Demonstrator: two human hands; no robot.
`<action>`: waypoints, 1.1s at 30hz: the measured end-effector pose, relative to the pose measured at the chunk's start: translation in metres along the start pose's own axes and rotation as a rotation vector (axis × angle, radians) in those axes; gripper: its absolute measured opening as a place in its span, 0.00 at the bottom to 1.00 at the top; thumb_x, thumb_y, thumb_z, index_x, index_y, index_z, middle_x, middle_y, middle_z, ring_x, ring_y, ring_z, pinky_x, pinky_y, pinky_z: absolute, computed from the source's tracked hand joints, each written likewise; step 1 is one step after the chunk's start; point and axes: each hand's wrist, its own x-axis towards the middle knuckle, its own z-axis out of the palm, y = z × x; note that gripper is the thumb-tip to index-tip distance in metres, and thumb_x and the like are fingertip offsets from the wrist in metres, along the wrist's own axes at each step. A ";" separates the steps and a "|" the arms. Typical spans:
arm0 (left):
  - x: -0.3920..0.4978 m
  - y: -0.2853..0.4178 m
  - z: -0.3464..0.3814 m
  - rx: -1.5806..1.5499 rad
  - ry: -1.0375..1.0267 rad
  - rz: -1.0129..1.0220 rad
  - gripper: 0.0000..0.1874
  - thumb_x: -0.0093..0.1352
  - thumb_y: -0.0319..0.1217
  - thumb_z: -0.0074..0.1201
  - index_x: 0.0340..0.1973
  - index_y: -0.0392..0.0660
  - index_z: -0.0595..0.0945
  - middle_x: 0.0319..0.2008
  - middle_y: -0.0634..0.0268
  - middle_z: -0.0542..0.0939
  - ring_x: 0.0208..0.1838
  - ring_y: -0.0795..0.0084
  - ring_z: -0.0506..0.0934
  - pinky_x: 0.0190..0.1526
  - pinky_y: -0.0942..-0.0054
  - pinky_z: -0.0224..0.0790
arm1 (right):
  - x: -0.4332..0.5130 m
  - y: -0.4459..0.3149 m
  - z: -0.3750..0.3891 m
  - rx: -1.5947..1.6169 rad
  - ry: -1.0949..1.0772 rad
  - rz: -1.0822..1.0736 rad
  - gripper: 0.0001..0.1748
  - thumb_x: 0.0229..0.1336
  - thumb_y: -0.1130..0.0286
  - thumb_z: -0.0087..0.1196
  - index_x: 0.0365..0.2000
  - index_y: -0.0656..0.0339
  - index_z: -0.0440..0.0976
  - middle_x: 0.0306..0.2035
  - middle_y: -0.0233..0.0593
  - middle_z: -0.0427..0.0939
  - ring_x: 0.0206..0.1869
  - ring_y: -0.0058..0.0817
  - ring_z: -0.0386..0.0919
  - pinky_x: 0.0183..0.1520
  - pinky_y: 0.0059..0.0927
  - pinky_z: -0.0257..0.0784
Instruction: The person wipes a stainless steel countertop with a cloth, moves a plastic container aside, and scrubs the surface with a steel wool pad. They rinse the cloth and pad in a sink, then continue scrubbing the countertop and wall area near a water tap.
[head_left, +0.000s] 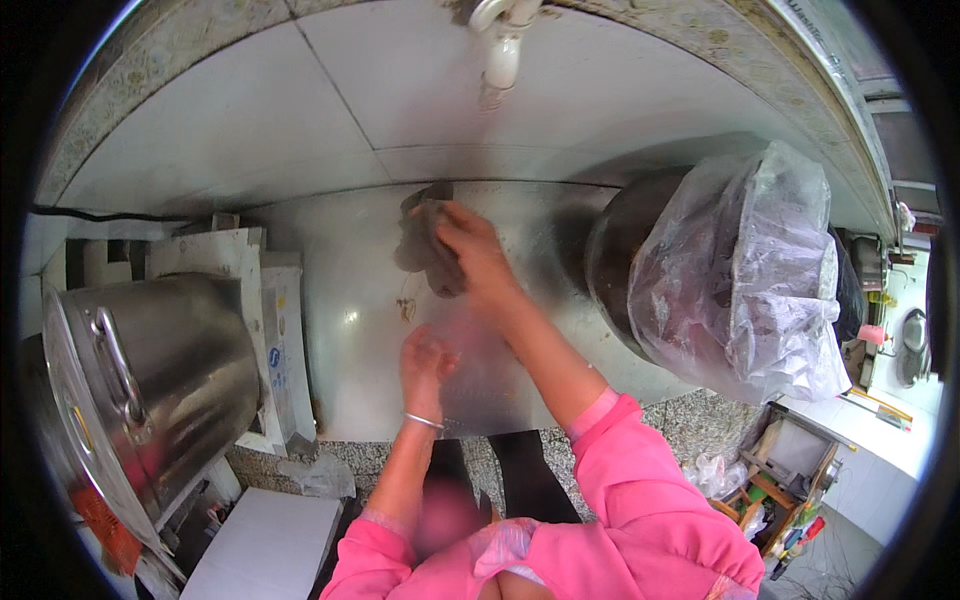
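Note:
My right hand is shut on a bunched dark grey cloth, near the back edge of a stainless steel tabletop. Folds of the cloth hang past the fingers and lie against the metal. Closer to my body, my left hand is above the same surface with its fingers loosely bent; nothing shows in it. A bangle circles the left wrist. Between the left hand and the cloth lies a small clump of brown scraps. The metal around both hands looks hazy.
A large stainless steel stockpot with a side handle stands at left beside a white frame. At right, clear plastic sheeting covers a big dark pot. A white tap projects from the wall panel. A white board lies lower left.

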 end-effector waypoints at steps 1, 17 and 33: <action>0.001 -0.002 -0.007 0.016 0.016 0.013 0.22 0.77 0.31 0.51 0.65 0.46 0.69 0.42 0.64 0.82 0.35 0.77 0.80 0.39 0.77 0.75 | -0.004 0.009 -0.012 -0.068 0.082 -0.086 0.17 0.65 0.72 0.48 0.51 0.62 0.78 0.44 0.36 0.80 0.45 0.22 0.75 0.49 0.25 0.71; 0.120 -0.114 -0.179 1.402 0.683 0.501 0.36 0.75 0.44 0.45 0.76 0.47 0.57 0.78 0.51 0.53 0.81 0.51 0.48 0.75 0.47 0.40 | 0.044 0.222 -0.092 -1.586 0.354 -0.093 0.59 0.51 0.24 0.53 0.75 0.44 0.50 0.74 0.70 0.41 0.78 0.66 0.32 0.68 0.80 0.35; 0.132 -0.129 -0.171 1.495 0.781 0.478 0.35 0.80 0.50 0.31 0.78 0.47 0.51 0.80 0.58 0.46 0.82 0.54 0.44 0.77 0.45 0.32 | -0.047 0.183 -0.078 -0.673 0.437 0.083 0.34 0.52 0.76 0.60 0.61 0.66 0.69 0.62 0.49 0.72 0.66 0.43 0.68 0.69 0.41 0.62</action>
